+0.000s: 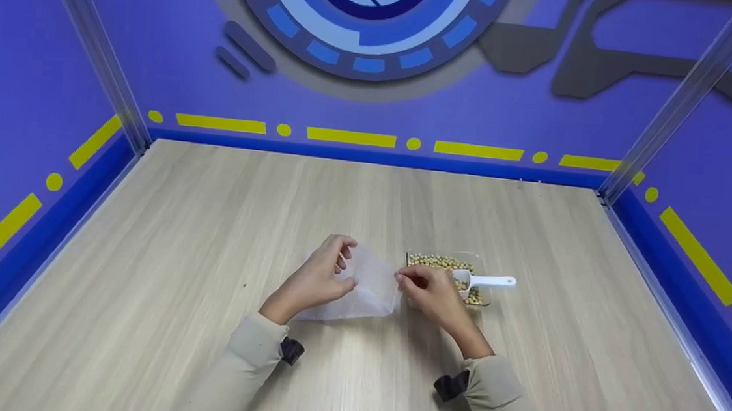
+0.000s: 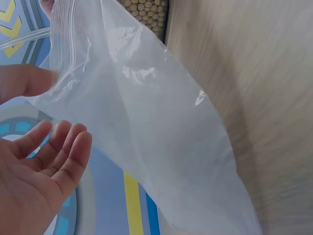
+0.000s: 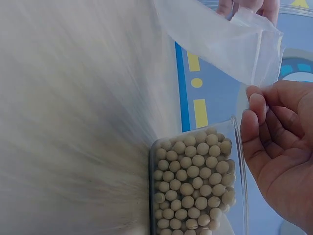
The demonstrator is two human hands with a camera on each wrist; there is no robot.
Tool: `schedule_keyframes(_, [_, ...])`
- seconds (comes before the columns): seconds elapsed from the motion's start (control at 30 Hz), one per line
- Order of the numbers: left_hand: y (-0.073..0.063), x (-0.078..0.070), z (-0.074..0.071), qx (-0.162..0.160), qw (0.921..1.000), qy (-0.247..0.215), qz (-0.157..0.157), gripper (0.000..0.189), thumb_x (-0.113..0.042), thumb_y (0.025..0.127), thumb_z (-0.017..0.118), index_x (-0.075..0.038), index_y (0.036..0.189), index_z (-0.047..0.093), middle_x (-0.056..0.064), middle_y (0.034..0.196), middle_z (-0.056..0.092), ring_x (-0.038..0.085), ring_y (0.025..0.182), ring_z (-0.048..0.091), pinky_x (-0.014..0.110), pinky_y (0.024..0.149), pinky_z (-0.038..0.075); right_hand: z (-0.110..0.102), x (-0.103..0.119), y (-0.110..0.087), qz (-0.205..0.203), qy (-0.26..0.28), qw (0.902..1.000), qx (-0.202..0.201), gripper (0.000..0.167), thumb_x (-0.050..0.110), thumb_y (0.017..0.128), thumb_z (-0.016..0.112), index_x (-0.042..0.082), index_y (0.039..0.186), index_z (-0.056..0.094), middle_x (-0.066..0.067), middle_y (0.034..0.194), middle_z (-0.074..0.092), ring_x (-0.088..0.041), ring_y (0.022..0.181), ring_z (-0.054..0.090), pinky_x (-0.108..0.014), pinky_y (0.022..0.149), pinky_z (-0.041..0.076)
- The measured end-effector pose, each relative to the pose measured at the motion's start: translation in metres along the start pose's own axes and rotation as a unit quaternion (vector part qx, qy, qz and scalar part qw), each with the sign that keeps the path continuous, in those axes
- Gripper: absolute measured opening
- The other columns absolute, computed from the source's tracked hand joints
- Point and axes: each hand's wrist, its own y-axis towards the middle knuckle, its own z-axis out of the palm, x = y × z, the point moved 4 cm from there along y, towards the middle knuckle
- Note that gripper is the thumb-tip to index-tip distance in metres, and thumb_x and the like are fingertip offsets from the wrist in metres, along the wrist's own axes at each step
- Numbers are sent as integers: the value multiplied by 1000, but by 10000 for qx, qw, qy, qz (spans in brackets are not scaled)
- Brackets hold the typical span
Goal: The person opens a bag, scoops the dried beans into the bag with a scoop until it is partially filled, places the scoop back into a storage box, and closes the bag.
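A translucent zip-lock bag (image 1: 372, 288) hangs between both hands above the table. My right hand (image 1: 434, 292) pinches a corner of its zip edge between thumb and forefinger; the grip shows in the right wrist view (image 3: 286, 132). My left hand (image 1: 318, 277) is beside the bag, thumb and fingers spread apart; its thumb tip (image 2: 36, 81) lies at the zip strip, though contact is unclear. Just right of the bag stands a clear rectangular container (image 1: 484, 267) of round beige soybeans (image 3: 190, 181). A white scoop (image 1: 494, 281) rests in it, partly hidden behind my right hand.
The light wood-grain table (image 1: 207, 232) is bounded by a blue back wall (image 1: 360, 117) and blue side panels. Clear posts (image 1: 674, 105) rise at the back corners. A tiny dark speck (image 1: 244, 285) lies on the table at left.
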Motion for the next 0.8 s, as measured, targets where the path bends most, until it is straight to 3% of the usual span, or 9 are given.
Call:
schedule_keyframes(0.13, [1,0,1,32,9999,91,-33,62,-4,82,64,-3,139,41,13,119,40,20,90,48,31,76,46,2,2,-1,-72,62,9999,104,10,8,89,66,1,91,73,-8,83,71,-7,72,58,-19,65,48])
schedule_keyframes(0.3, [3,-2,1,-46,9997,259,7,56,-1,79,62,-6,133,47,11,126,31,17,87,49,27,73,46,4,3,-2,-145,74,9997,160,10,7,89,66,1,92,73,-8,83,71,-6,72,57,-18,64,48])
schedule_keyframes(0.53, [4,-3,1,-35,9997,256,-14,47,-10,82,68,-3,124,46,8,121,40,17,80,50,23,64,43,7,6,-2,-221,231,9993,194,11,7,89,65,0,91,73,-9,79,71,-4,70,59,-18,63,49])
schedule_keyframes(0.8, [2,-5,1,376,9984,191,375,42,-1,82,66,-1,122,53,9,105,54,22,77,56,22,66,45,9,2,1,293,704,9967,283,15,12,90,65,-1,94,72,-13,79,69,-5,67,56,-17,61,46])
